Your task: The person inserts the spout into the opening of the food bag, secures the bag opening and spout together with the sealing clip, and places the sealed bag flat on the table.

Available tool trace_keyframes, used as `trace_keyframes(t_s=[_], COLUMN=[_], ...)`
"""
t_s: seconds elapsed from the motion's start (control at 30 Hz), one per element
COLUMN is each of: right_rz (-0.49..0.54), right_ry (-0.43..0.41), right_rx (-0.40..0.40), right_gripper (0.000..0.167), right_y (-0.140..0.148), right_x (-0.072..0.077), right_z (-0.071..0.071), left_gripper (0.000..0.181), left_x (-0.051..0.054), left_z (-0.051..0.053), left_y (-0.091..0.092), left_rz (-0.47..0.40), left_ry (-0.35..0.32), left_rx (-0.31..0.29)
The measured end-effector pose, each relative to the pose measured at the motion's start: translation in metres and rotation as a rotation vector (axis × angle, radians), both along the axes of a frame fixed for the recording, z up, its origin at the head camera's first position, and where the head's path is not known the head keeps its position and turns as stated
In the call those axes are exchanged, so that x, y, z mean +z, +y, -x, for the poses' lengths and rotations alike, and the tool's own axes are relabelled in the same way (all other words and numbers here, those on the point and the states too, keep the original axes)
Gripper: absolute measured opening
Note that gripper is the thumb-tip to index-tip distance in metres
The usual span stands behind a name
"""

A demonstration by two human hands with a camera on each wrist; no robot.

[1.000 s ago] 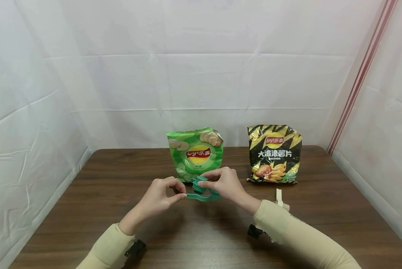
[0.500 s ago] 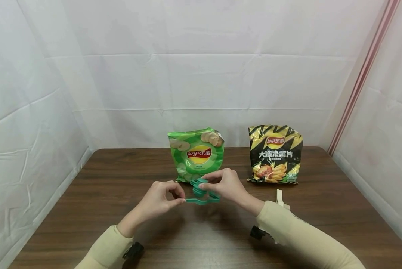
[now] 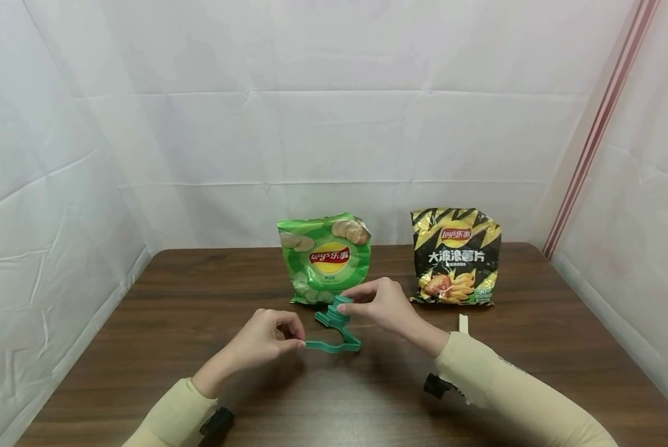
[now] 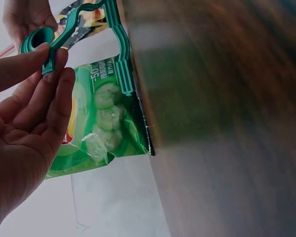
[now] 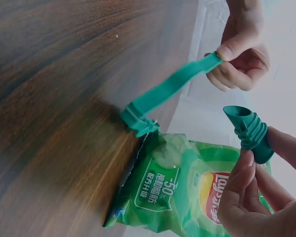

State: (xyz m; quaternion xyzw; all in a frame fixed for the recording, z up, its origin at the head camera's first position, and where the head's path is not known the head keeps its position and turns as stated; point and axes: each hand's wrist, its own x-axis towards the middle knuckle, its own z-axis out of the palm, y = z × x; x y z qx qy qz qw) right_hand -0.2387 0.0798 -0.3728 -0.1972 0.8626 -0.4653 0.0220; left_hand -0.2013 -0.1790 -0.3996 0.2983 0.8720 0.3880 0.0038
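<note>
Thumb and fingertips of the left hand (image 3: 262, 338) meet in a narrow pinch on one end of the green hinged clip (image 3: 331, 349), while the right hand (image 3: 388, 308) pinches a small ridged green spout (image 5: 254, 131) between thumb and fingers. In the head view both pieces lie a little below centre, clip lower, spout just above it; the right wrist view shows a gap between them. The clip's two arms are spread, its hinge bend at the right. Whether that bend touches the table (image 3: 200, 292) cannot be told.

Two chip bags stand upright at the table's far side: a green bag (image 3: 328, 251) at centre and a black-and-yellow bag (image 3: 457, 254) right of centre. Neither shows its contents. Counted out: one hinged clip, one spout, two bags and one pale object (image 3: 464, 324) right of centre, below the black-and-yellow bag. The right sleeve (image 3: 493, 375) hides most of that object, so its shape is unclear. Both sleeves are cut off by the bottom edge. In the left wrist view, the wood is blurred.
</note>
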Motion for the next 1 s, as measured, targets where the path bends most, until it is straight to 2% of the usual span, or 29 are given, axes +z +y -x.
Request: trace_keyframes(t_s=[0.27, 0.6, 0.8, 1.0], right_rz=[-0.011, -0.012, -0.014, -0.018], right_ry=[0.011, 0.015, 0.017, 0.01], right_rx=[0.0, 0.012, 0.016, 0.02], right_gripper=[0.026, 0.025, 0.025, 0.025], right_y=[0.003, 0.003, 0.003, 0.002], right_x=[0.003, 0.002, 0.004, 0.004], right_z=[0.001, 0.004, 0.004, 0.004], left_gripper=[0.009, 0.007, 0.007, 0.013], left_x=[-0.005, -0.008, -0.01, -0.012], left_z=[0.006, 0.012, 0.017, 0.021], left_y=[-0.003, -0.006, -0.009, -0.011], left_rz=[0.003, 0.009, 0.037, 0.054], left_ry=[-0.12, -0.249, -0.303, -0.328], left_rx=[-0.026, -0.12, -0.161, -0.204])
